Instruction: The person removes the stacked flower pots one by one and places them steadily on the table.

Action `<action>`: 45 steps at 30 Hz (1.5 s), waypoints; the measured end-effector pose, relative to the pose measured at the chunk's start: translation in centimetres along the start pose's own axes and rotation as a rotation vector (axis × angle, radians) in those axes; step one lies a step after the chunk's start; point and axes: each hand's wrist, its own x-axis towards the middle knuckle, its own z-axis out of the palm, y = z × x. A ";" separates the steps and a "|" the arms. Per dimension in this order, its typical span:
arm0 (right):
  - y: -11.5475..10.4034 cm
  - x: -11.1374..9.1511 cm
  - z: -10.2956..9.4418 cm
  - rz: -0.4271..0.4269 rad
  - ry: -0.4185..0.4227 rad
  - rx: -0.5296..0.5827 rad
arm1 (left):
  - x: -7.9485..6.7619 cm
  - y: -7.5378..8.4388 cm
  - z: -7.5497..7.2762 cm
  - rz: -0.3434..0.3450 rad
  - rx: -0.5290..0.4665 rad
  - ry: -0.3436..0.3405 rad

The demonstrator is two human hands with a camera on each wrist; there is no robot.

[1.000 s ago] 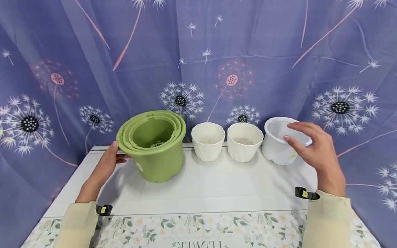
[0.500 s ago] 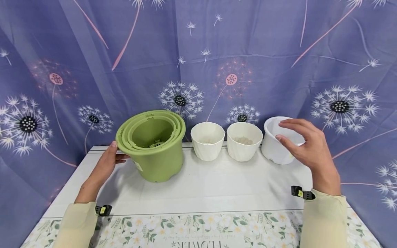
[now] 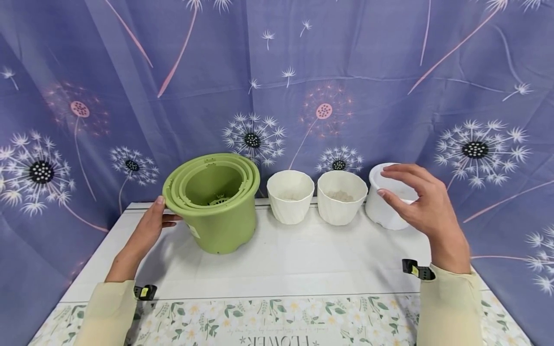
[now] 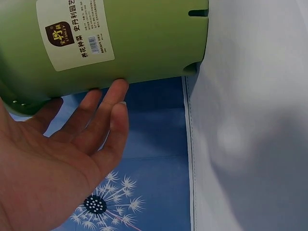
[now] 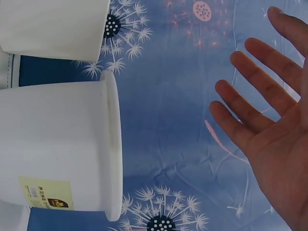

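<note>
**Smooth Plastic Calls for a Sure Hold**

A person's left hand touches the nested green planters, its fingers loosely extended against the outer wall rather than wrapped round it, thumb by the flared rim. The stack stands at the left end of a row on the white tablecloth. The right hand, fingers spread, holds nothing; it hangs in the air near the white planter at the right end. Between them stand two fluted white pots.

Both planters look like stiff plastic, unlikely to dent under a firm grip. With a bare slotted base showing inside, the green set is probably light for its bulk, though nesting adds some weight. The smooth walls could slide under fingertips; the overhanging rims likely give the surest hold. Two hands on opposite sides would best steady the inner planters, which may shift.
</note>
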 end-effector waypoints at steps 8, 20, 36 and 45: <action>-0.6 0.7 0.5 -0.043 -0.035 0.018 | 0.1 -0.2 0.0 0.000 0.000 -0.002; -1.3 1.6 1.6 -0.112 -0.058 0.052 | 0.0 -0.2 -0.1 -0.005 -0.004 0.001; -3.1 2.1 3.5 -0.149 -0.080 0.102 | 0.0 0.1 0.0 -0.009 -0.009 -0.003; -4.1 2.6 4.7 -0.157 -0.109 0.110 | 0.0 0.1 0.0 -0.014 0.005 -0.008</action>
